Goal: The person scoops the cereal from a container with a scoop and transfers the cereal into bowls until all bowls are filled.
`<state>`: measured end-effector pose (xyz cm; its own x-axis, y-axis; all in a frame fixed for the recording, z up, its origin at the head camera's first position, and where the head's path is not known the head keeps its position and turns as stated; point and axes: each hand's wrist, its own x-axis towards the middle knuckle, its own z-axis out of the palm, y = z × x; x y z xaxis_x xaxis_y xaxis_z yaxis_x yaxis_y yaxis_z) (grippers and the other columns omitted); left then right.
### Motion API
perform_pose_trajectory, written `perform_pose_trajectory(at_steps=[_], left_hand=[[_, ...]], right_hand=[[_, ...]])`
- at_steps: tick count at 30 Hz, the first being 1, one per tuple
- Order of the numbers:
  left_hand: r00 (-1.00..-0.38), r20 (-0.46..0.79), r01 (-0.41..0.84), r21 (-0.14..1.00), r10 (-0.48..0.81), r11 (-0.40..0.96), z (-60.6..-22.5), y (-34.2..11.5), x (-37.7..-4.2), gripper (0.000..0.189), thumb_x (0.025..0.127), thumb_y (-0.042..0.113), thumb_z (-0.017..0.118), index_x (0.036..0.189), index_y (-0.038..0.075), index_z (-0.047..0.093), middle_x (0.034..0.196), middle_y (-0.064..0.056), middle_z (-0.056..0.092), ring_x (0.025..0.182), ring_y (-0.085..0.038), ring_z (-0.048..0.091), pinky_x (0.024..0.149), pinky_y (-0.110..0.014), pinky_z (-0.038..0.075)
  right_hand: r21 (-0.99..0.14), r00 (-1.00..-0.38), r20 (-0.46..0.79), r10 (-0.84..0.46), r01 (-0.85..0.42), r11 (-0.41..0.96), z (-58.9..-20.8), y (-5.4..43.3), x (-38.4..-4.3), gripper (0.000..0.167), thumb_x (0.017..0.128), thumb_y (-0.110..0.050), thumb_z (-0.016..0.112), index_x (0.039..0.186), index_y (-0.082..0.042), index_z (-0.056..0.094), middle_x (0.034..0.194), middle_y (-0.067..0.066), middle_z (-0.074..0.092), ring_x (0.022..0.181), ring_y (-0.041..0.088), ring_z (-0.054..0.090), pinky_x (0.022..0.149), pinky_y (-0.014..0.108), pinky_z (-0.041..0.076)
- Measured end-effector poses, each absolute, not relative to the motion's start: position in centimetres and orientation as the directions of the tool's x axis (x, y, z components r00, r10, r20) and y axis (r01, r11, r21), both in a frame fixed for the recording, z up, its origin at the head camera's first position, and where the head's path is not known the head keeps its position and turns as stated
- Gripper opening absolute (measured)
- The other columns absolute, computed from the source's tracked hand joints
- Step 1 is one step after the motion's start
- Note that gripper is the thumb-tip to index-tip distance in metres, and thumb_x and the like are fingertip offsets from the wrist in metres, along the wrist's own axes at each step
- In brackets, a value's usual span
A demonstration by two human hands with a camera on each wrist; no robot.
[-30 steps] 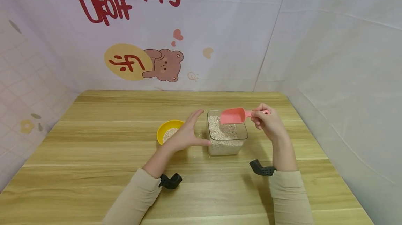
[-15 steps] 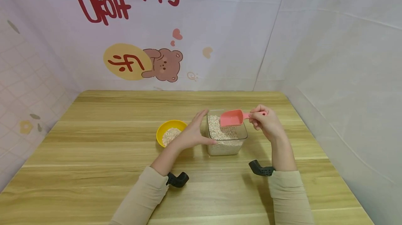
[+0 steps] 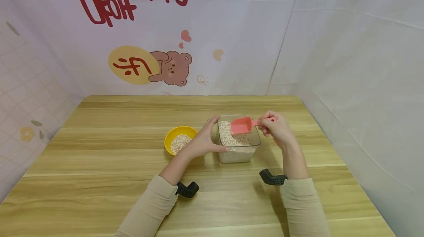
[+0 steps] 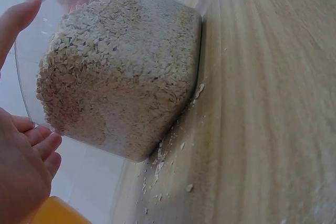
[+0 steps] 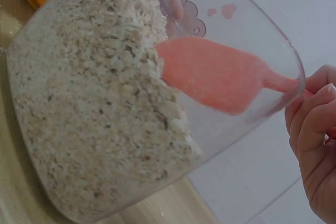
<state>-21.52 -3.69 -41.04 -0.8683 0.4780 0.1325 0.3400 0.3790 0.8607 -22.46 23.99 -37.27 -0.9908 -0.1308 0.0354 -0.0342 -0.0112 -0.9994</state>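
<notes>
A clear square container (image 3: 236,156) of oat flakes (image 3: 228,135) stands on the table. My left hand (image 3: 200,143) spans its left side, thumb at the near corner and fingertips at the far one, and holds it. In the left wrist view the fingers (image 4: 44,148) touch the container wall near the rim. My right hand (image 3: 277,128) grips the handle of a pink scoop (image 3: 241,125). In the right wrist view the scoop's tip meets the surface of the oats, with its handle over the rim. Left of the container sits a yellow bowl (image 3: 172,134) with oats in it, partly hidden by my left hand.
Loose flakes (image 4: 160,166) lie on the wooden table (image 3: 116,163) beside the container. A white printed cloth (image 3: 248,38) hangs behind the table, with another pale sheet (image 3: 364,82) on the right. A black wrist mount (image 3: 188,190) is on each arm.
My left hand has moved right from beside the bowl onto the container. My right hand has shifted slightly left and lowered the scoop to the oats.
</notes>
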Motion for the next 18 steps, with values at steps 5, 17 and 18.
perform_pose_trajectory(at_steps=[5, 17, 18], left_hand=[[-0.869, 0.133, 0.337, 0.863, 0.476, 0.375, -41.0, -3.7, -21.5, 0.117, 0.065, 0.042, 0.088, 0.154, 0.018, 0.016, 0.158, -0.004, 0.014, 0.141, -0.023, 0.021, 0.110, -0.050, 0.022], [-0.870, 0.138, 0.342, 0.861, 0.473, 0.378, -41.0, -3.6, -21.4, 0.114, 0.066, 0.040, 0.087, 0.153, 0.018, 0.017, 0.157, -0.003, 0.016, 0.140, -0.023, 0.022, 0.110, -0.049, 0.023], [-0.870, 0.139, 0.342, 0.861, 0.472, 0.376, -41.0, -3.6, -21.4, 0.114, 0.066, 0.039, 0.088, 0.153, 0.017, 0.018, 0.157, -0.003, 0.017, 0.140, -0.023, 0.022, 0.110, -0.049, 0.023]], right_hand=[[-0.999, -0.991, -0.001, -0.136, -0.004, 0.032, -36.4, 22.9, -22.0, 0.016, 0.089, 0.005, 0.057, 0.081, -0.007, 0.061, 0.064, 0.005, 0.062, 0.047, 0.008, 0.042, 0.043, 0.019, 0.031], [-0.992, -0.990, -0.008, -0.139, -0.009, 0.122, -37.4, 22.3, -22.6, 0.006, 0.088, -0.001, 0.061, 0.091, 0.005, 0.061, 0.068, 0.004, 0.065, 0.044, 0.009, 0.032, 0.046, 0.022, 0.025], [-0.990, -0.990, -0.010, -0.144, -0.010, 0.140, -37.5, 22.4, -22.6, 0.010, 0.089, -0.002, 0.062, 0.093, 0.007, 0.060, 0.068, 0.004, 0.065, 0.044, 0.008, 0.032, 0.047, 0.022, 0.025]])
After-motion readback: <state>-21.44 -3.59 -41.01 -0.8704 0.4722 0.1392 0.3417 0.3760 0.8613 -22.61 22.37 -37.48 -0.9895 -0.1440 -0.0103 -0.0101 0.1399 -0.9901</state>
